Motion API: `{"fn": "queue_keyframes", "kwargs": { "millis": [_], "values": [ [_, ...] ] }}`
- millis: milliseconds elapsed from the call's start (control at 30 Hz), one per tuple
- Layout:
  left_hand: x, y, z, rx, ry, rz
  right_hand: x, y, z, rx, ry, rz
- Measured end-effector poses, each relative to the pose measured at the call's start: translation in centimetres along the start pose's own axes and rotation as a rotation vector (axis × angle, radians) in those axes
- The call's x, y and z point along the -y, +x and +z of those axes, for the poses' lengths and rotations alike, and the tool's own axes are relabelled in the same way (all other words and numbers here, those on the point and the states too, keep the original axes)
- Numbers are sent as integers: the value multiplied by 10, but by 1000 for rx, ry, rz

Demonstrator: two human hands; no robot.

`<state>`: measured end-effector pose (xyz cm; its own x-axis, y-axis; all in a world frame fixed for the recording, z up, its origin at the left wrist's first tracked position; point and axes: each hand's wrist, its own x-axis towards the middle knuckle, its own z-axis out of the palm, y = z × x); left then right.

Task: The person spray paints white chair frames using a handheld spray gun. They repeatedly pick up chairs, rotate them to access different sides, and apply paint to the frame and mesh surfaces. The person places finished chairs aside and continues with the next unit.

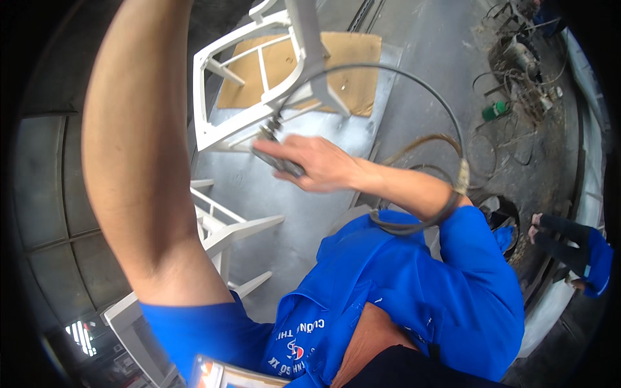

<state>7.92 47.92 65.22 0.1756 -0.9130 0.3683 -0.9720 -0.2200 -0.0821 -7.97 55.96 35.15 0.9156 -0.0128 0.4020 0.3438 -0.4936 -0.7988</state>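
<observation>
My right hand (317, 163) is closed around a dark grey spray gun (279, 160), blurred by motion. A dark hose (388, 70) rises from the gun, arcs to the right and loops round my right forearm. Just beyond the gun stands a white chair (200, 97) with an open seat frame; whether the gun touches it, I cannot tell. My bare left arm (139, 149) stretches up past the top edge, so the left hand is out of view.
Brown cardboard (356, 58) lies under the chair on a grey, paint-dusted sheet (259, 187). More white chair parts (242, 233) stand at lower left, partly behind my arm. At right are machinery (517, 61), a green can (495, 110) and another person (582, 252) in blue.
</observation>
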Motion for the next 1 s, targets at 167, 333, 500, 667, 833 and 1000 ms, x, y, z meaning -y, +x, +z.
{"fn": "queue_keyframes", "kwargs": {
  "millis": [167, 333, 500, 667, 833, 1000],
  "values": [
    [-1, 6, 29, -208, -226, -151, -14, -119, -131, 293, -64, 192],
    [1, 16, 67, -537, -543, -221, -32, -230, -238, 187, -128, 480],
    [-10, 12, 111, -882, -598, -289, -49, -290, -307, 174, -242, 774],
    [-42, -28, 197, -919, -446, -772, -84, -273, -367, 193, -284, 803],
    [-59, -56, 296, -1014, -356, -1057, -144, -189, -427, -8, -189, 705],
    [-49, -64, 323, -1111, -269, -1067, -244, -86, -414, -85, -65, 594]
  ]
}}
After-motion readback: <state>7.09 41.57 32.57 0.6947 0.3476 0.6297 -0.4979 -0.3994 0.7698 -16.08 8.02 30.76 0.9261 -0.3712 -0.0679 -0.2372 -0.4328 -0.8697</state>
